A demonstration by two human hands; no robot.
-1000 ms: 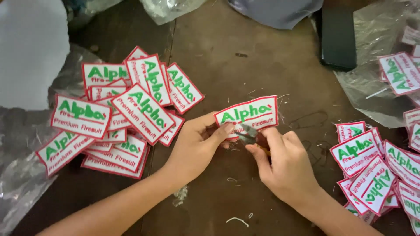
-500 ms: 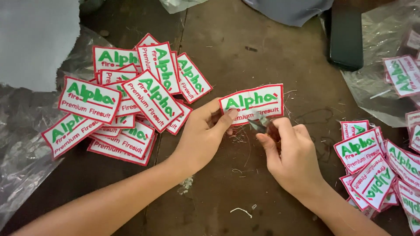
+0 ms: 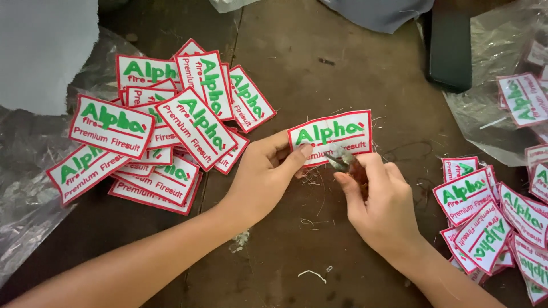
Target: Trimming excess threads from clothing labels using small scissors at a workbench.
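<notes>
While the left hand [image 3: 262, 179] pinches the patch [image 3: 331, 136], the right hand [image 3: 379, 208] beside it grips small snips [image 3: 341, 158] at its lower edge.

Between your hands, mid-worktop [image 3: 319, 80], sits one patch [image 3: 331, 134]; a patch pile [image 3: 160, 131] lies left, another pile [image 3: 496, 222] near right, plastic bag [image 3: 502, 85] far right.
</notes>
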